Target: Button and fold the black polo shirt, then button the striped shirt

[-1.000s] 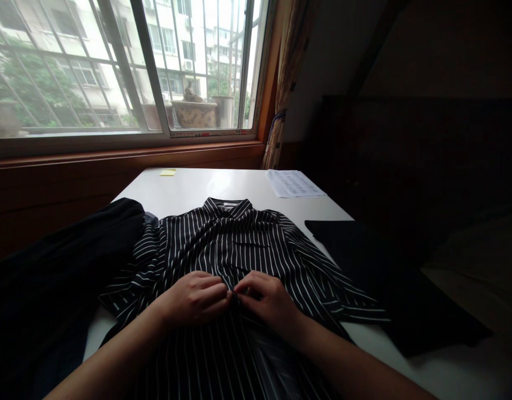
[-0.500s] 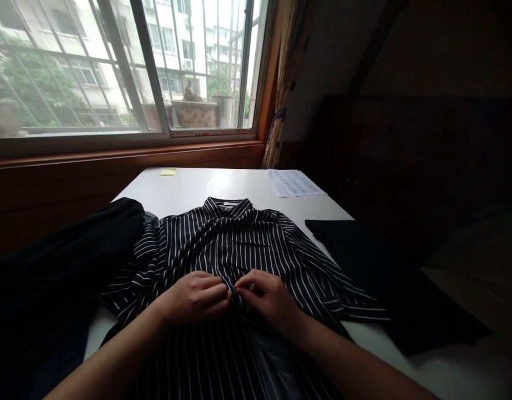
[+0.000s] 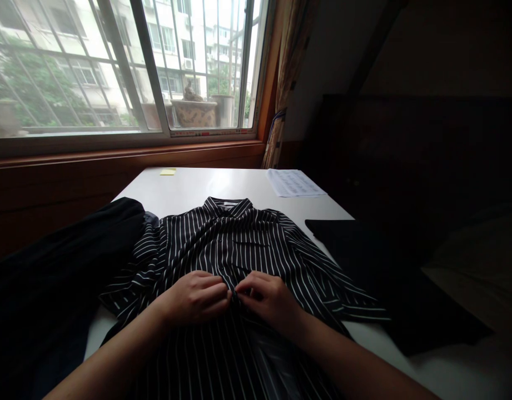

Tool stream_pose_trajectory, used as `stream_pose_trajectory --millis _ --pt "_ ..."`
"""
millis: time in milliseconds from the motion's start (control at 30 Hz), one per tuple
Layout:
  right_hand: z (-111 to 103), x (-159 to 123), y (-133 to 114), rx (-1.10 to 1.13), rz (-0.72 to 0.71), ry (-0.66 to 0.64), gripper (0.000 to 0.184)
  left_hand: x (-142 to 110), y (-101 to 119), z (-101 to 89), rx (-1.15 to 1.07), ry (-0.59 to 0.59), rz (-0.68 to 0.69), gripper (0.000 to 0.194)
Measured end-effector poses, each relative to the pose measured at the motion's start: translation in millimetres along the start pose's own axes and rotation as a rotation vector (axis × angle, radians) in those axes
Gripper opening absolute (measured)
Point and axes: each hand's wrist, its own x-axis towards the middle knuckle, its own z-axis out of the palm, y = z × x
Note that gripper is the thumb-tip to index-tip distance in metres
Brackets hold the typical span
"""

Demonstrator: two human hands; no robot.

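Observation:
A black shirt with white stripes (image 3: 256, 250) lies front side up, its collar pointing away from me and its sleeves spread to both sides. My left hand (image 3: 201, 297) is closed, fingers curled, pinching the shirt's front edge at the middle. Right beside it, my right hand (image 3: 264, 297) pinches the same front edge between thumb and forefinger. The fingertips of both hands almost meet there. Whether a button sits between them is too small and dark to tell. Below the hands the shirt front parts, showing a darker inner side.
The shirt rests on a white table (image 3: 189, 186). Dark clothing (image 3: 93, 239) is heaped at the left, and a dark folded cloth (image 3: 364, 261) hangs over the right edge. Printed papers (image 3: 295, 183) and a yellow sticky note (image 3: 168, 172) lie at the far side, below a barred window (image 3: 114, 66).
Both hands stay at the same spot on the shirt front. The right hand's fingers have shifted very slightly; the shirt lies as before.

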Motion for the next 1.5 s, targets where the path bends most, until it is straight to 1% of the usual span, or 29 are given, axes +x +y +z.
stream_pose_trajectory --millis 133,300,600,933,1500 --pt "-0.1 0.0 -2.9 -0.016 -0.006 0.003 0.008 1.0 -0.1 -1.0 0.008 0.006 0.003 0.02" --pt "-1.5 0.3 -6.3 -0.034 -0.066 0.012 0.01 0.3 -0.1 0.0 0.021 0.011 0.008 0.02" --pt "-0.1 -2.6 -5.8 -0.156 -0.134 0.026 0.012 0.3 0.4 -0.9 0.047 0.008 0.015 0.021" --pt "1.0 -3.1 -5.3 -0.176 -0.148 0.034 0.011 1.5 2.7 -2.6 0.027 0.012 0.019 0.015" --pt "0.9 -3.0 -6.5 -0.137 -0.118 0.032 0.009 4.8 3.9 -5.9 0.037 0.007 0.032 0.018"
